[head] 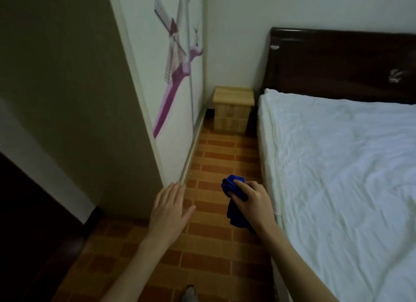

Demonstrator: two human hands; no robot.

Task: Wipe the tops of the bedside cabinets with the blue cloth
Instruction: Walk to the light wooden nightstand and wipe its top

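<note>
Bed point(349, 171) is seen filling the right side — white rumpled sheet, dark wooden headboard point(337, 61) against the far wall. Wardrobe door point(173, 76) with a pink windmill decal is noted on the left. Brick-patterned tile floor point(225, 148) is seen forming a narrow aisle between the two. Bedside cabinet point(233, 109) — light wood, top bare — is placed at the aisle's far end, just beside the bed's head corner, well apart from both hands. Left hand point(170, 208) is held flat, fingers spread, nothing gripped, above the floor. Right hand point(252, 200) is closed around the blue cloth point(234, 202), which is bunched above the fingers and hangs below the palm.
</note>
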